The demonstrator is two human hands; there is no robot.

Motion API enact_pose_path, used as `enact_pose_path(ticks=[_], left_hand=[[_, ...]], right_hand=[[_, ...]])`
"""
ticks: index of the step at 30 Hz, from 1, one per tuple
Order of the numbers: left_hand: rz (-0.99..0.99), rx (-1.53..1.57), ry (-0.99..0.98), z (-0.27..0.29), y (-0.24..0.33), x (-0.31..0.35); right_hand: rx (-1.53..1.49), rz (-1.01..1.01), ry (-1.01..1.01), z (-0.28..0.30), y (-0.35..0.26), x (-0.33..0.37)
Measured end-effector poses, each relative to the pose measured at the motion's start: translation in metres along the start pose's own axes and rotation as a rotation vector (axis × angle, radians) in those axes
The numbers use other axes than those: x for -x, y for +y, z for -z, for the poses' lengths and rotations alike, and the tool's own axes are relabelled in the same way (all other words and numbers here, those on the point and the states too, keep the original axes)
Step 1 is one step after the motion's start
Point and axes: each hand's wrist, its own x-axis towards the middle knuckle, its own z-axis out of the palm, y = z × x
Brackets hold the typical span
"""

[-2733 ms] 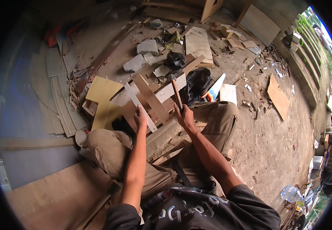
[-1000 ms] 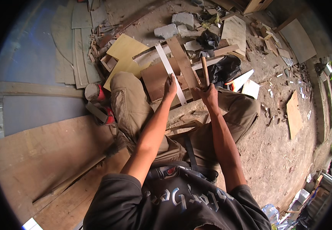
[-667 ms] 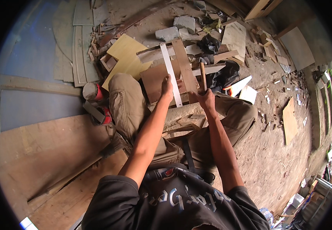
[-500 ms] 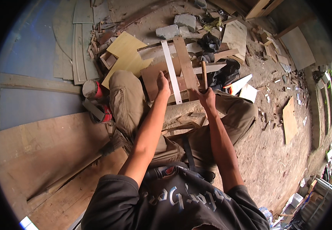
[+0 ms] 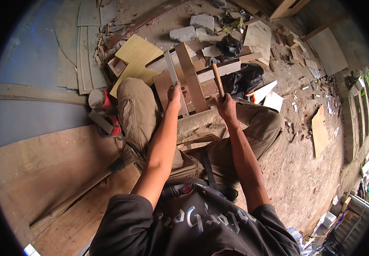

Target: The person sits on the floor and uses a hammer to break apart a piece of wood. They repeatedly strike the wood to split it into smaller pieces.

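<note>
Between my knees is a wooden frame of boards, with a brown slat (image 5: pixel 190 74) running lengthwise and a white strip (image 5: pixel 170 67) beside it. My left hand (image 5: pixel 174 98) is closed around the near part of the white strip, thumb on top. My right hand (image 5: pixel 227 107) grips a stick-like wooden handle (image 5: pixel 217 79) that points up and away from me; the other end of this tool is hidden by the hand. A pale board (image 5: pixel 223 70) lies across the frame's right side, behind the handle.
Yellow plywood (image 5: pixel 138 50) lies beyond my left knee, near red cans (image 5: pixel 98 99). Concrete blocks (image 5: pixel 183 33) stand at the far side. To the right are a black plastic bag (image 5: pixel 246 77), a handsaw (image 5: pixel 264 91) and scattered wood scraps. Large boards (image 5: pixel 52 160) lie at left.
My left hand has closed on the white strip, which has tilted and shifted left with the frame. My right hand and the wooden handle have moved slightly left, the handle now leaning left.
</note>
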Motion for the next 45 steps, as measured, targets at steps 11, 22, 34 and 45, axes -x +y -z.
enact_pose_path(ticks=[11, 22, 34, 45], left_hand=[[-0.093, 0.106, 0.016, -0.031, 0.008, 0.018], [-0.186, -0.078, 0.053, -0.008, 0.03, 0.016], [-0.086, -0.135, -0.035, 0.053, 0.033, -0.018], [-0.283, -0.334, -0.092, 0.024, 0.044, 0.017]], right_hand=[[-0.107, -0.179, 0.05, 0.011, -0.012, -0.005], [-0.136, -0.239, 0.163, 0.005, 0.015, -0.01], [-0.121, -0.193, 0.121, -0.002, 0.011, -0.015], [-0.09, -0.137, 0.109, 0.009, -0.011, -0.006]])
